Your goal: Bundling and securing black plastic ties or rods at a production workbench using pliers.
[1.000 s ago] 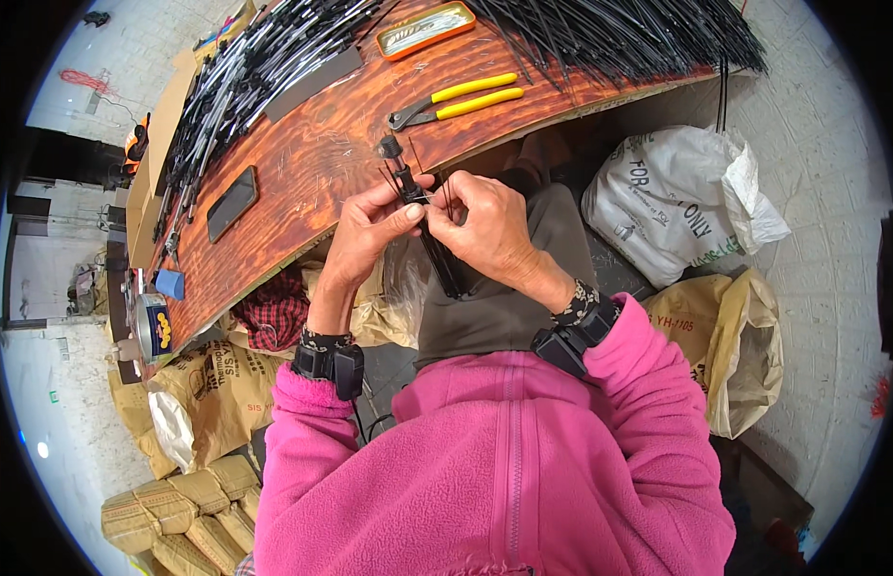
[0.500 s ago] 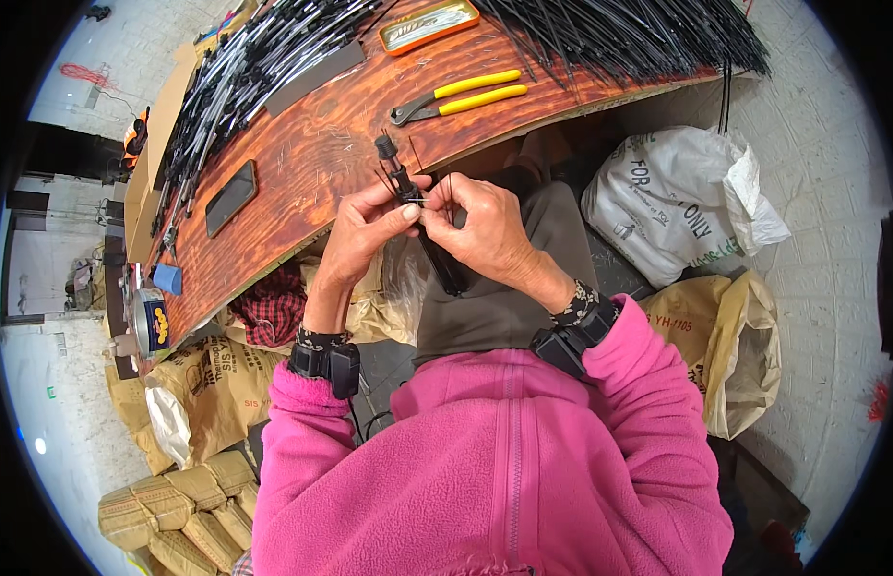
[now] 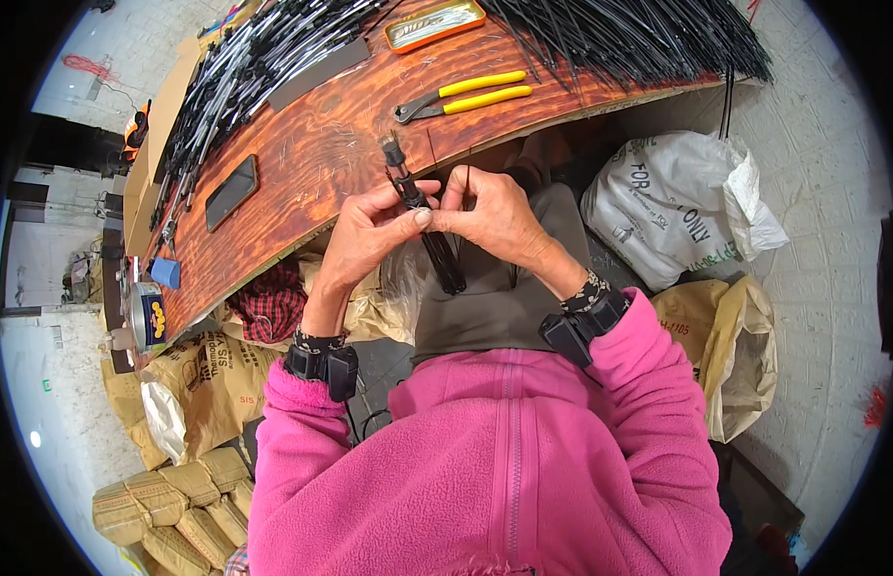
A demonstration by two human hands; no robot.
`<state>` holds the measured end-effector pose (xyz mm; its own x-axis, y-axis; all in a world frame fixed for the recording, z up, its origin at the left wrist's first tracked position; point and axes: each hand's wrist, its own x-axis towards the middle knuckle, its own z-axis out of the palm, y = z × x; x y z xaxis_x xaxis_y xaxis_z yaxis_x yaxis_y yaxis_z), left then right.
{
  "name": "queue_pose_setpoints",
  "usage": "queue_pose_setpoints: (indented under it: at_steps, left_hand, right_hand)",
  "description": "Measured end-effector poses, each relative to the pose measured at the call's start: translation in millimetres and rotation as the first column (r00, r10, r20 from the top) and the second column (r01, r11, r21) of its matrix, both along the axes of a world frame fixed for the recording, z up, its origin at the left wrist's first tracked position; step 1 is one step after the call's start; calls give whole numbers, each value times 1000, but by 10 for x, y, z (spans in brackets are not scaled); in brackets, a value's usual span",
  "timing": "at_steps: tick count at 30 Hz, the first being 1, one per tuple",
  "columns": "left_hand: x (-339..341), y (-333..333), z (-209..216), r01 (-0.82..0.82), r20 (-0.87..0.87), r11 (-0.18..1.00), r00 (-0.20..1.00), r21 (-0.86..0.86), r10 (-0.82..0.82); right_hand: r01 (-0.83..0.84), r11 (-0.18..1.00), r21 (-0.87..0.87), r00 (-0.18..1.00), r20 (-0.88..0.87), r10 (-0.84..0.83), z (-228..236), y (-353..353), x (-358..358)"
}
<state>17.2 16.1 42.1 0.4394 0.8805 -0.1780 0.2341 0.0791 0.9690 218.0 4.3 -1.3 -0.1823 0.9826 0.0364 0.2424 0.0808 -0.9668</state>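
A slim black umbrella frame (image 3: pixel 438 252), folded into a bundle with a knobbed upper end, slants between my hands above my lap. My left hand (image 3: pixel 379 219) is closed around its upper part, thumb pressed on the front. Close beside it, my right hand (image 3: pixel 494 213) is pinched, its thumb touching the frame by the left thumb. A thin black rod (image 3: pixel 469 156) stands up from the right fingers; their exact grip on it is partly hidden. Another thin rod (image 3: pixel 431 146) sticks up between the hands.
On the wooden table (image 3: pixel 312 144) lie yellow-handled pliers (image 3: pixel 465 95), a tin of thin wire pieces (image 3: pixel 435 26), a phone (image 3: pixel 232 193), and heaps of silver-black frames (image 3: pixel 245 77) and black rods (image 3: pixel 629 38). A white sack (image 3: pixel 672 206) and brown paper bags (image 3: pixel 725 350) stand at the right.
My right fingers have shifted slightly and bent upward beside the frame, and a thin rod now rises from them. The left hand keeps its hold. The view has moved a little.
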Motion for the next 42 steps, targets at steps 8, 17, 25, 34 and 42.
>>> queue_pose_setpoints:
  at_steps: [8,17,25,34,42]
  left_hand:
    - [77,27,-69,10,57,978,998,207,-22]
    - [64,-128,-129,-31,254,999,967,9,28]
    - [67,-56,-212,-111,13,861,993,496,121]
    - [87,67,-209,223,5,895,970,387,-243]
    - [105,192,-334,492,349,870,808,45,-475]
  right_hand:
    - [37,972,230,976,-215,14,-125,-8,-25]
    - [-410,912,-32,898,-191,397,-305,-41,-216]
    - [-445,892,-85,874,-257,412,-465,53,-259]
    - [-351,932,-86,882,-364,299,-492,25,-357]
    - [-703,673,-231,696,-420,582,-610,153,-211]
